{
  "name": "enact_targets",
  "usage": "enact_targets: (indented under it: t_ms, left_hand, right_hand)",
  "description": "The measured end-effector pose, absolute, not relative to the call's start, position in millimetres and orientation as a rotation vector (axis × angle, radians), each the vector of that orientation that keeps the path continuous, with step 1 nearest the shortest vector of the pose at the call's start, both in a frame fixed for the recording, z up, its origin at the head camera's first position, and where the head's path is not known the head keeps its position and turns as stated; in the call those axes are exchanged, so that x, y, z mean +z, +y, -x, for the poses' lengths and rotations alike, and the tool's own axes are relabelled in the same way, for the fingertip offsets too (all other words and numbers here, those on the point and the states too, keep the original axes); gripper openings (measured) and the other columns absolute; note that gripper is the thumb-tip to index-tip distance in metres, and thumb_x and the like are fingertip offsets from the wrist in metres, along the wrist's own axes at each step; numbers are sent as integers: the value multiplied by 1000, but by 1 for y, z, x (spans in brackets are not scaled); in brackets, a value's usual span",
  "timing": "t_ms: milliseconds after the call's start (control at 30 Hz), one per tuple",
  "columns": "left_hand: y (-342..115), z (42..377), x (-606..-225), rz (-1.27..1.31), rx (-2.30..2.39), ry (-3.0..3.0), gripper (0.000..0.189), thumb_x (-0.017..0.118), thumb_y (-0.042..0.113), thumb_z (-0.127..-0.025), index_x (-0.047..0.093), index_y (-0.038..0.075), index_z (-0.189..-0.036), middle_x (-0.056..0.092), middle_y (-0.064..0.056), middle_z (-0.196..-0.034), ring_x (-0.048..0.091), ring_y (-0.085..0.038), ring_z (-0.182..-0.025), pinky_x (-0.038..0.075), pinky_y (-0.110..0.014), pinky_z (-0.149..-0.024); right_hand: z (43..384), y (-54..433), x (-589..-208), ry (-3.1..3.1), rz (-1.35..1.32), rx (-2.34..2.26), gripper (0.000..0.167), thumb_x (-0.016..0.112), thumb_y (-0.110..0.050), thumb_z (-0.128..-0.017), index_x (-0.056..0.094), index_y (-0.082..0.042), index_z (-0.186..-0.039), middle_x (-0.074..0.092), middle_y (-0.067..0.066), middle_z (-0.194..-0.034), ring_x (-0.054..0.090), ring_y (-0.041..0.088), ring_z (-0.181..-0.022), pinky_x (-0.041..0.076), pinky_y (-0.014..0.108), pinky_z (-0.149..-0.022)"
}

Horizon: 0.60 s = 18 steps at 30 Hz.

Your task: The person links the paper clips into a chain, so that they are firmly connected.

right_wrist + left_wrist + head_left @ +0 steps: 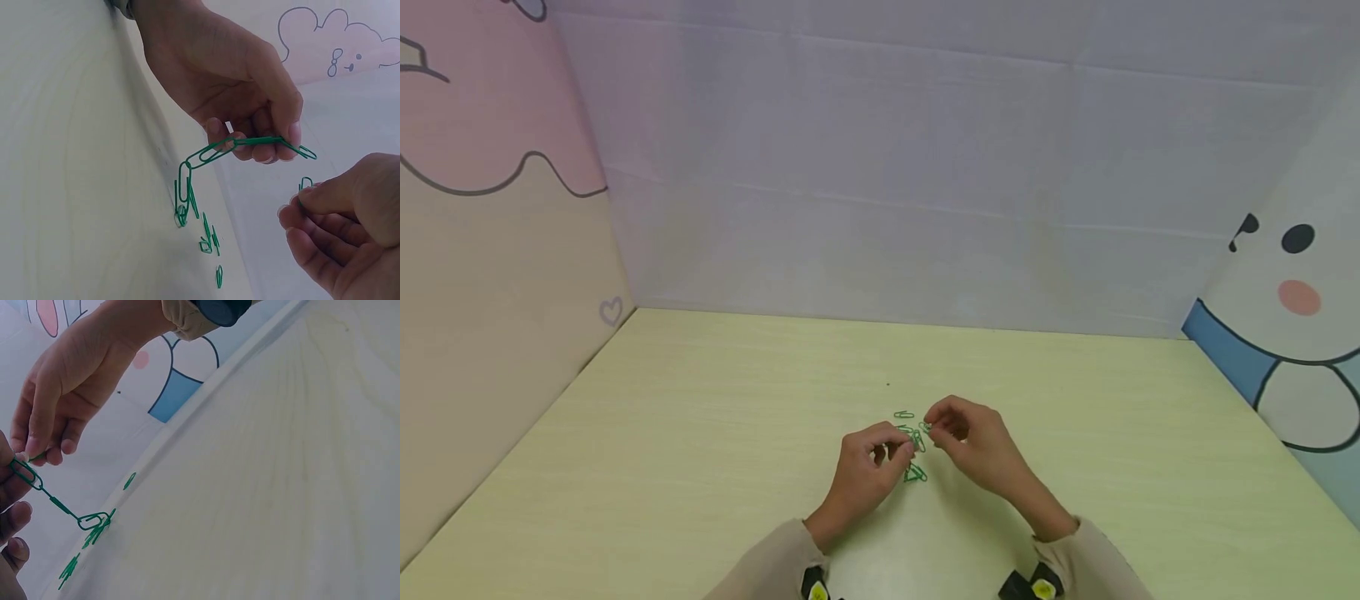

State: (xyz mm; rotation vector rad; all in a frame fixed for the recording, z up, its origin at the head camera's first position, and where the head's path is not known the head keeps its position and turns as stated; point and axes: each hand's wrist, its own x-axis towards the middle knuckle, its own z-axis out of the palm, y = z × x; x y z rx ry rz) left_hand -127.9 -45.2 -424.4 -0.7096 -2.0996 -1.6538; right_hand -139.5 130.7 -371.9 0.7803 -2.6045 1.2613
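Note:
My left hand [867, 468] pinches a chain of linked green paper clips [211, 152] between thumb and fingers. One end of the chain sticks out past the thumb, and the other droops toward the table in the right wrist view. Close by on the right, my right hand [983, 446] pinches a single green paper clip [305, 182] by its lower part, its loop pointing up. This clip looks apart from the chain's end in the right wrist view. Under the hands lie several loose green paper clips [916, 474], and one paper clip [904, 414] lies farther back.
The hands are above a pale wood-grain table [715, 433]. A plain light cloth wall [880, 183] rises at its back edge. Printed side panels with cartoon figures stand left [497, 275] and right [1311, 400]. A tiny dark speck [888, 384] marks the tabletop beyond the clips.

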Motion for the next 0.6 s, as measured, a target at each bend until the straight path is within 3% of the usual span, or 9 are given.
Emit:
enact_targets:
  t_ms: [233,600]
  left_hand:
    - [-45,128,-425,722,-1641,-2088,10,62,-1,-84,69,3,-78,59,-2,-66,43,3,-61,36,-16,-52]
    - [-46,127,-424,674,-1727,-2093,13,62,3,-88,69,5,-78,63,-8,-67,43,1,-61,35,-17,-53]
  right_hand:
    - [138,128,-373,-2617,-806,1399,13,63,4,-86,64,2,-99,65,8,-79,64,21,-66,49,22,-58]
    - [139,126,-376,-2592,-801,1681,11,60,2,-89,64,6,-99,67,18,-86,66,23,-71,55,32,-63]
